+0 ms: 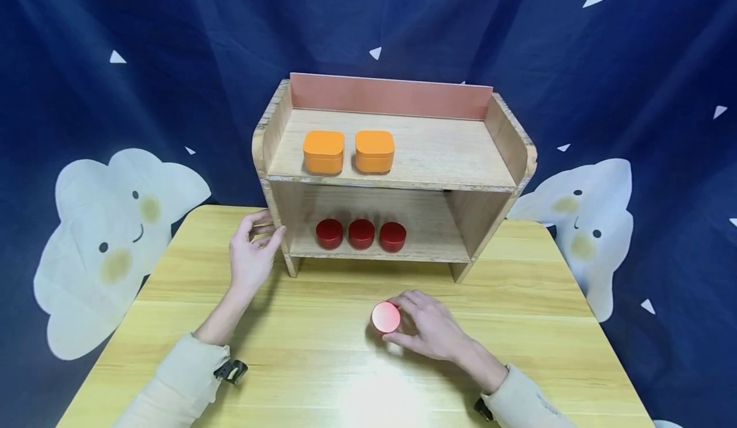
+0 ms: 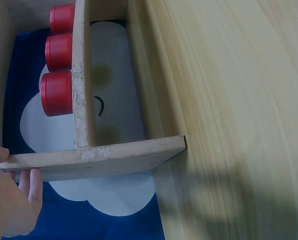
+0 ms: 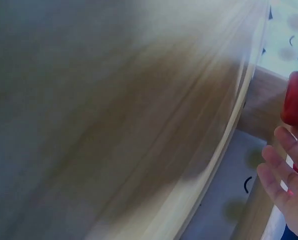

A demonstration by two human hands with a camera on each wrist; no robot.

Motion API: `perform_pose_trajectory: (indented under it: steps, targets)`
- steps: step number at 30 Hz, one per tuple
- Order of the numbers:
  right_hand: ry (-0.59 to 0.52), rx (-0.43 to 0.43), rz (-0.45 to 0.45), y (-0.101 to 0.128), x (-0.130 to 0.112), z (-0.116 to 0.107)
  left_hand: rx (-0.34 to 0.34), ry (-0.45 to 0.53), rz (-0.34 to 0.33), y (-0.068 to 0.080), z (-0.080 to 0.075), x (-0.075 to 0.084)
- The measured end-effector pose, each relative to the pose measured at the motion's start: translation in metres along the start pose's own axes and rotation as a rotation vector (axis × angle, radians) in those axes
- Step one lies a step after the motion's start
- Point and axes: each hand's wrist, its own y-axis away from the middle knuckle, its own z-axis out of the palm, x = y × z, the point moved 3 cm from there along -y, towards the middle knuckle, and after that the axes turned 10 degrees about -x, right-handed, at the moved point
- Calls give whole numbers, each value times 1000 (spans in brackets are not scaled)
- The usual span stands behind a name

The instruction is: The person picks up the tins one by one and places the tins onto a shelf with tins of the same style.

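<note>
My left hand [image 1: 253,255] grips the left side panel of a small two-tier wooden shelf [image 1: 397,258]. In the left wrist view, the thumb lies on one face of that panel [image 2: 94,156] and the fingers on the other. Between thumb and fingers my right hand [image 1: 428,325] pinches a round red tin [image 1: 386,318], in front of the shelf. That tin [image 3: 296,100] also shows at the right edge of the right wrist view. Three matching red tins [image 1: 361,234] stand in a row on the lower tier.
Two square orange tins [image 1: 324,153] [image 1: 375,153] stand on the top tier, left of centre. A pink board [image 1: 391,96] closes the top tier's back. The shelf stands on a wooden table [image 1: 322,364] before a dark blue curtain [image 1: 230,31] with cloud prints.
</note>
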Motion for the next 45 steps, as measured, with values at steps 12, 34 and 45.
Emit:
perform_pose_trajectory:
  steps: [12,34,45]
  targets:
    - [-34,59,87,8,10,-10,9,4,2,0,1,2]
    - [-48,271,182,16,29,-30,9,7,16,-1,0,2]
    - [-45,363,280,10,35,-38,0,15,8,0,0,1]
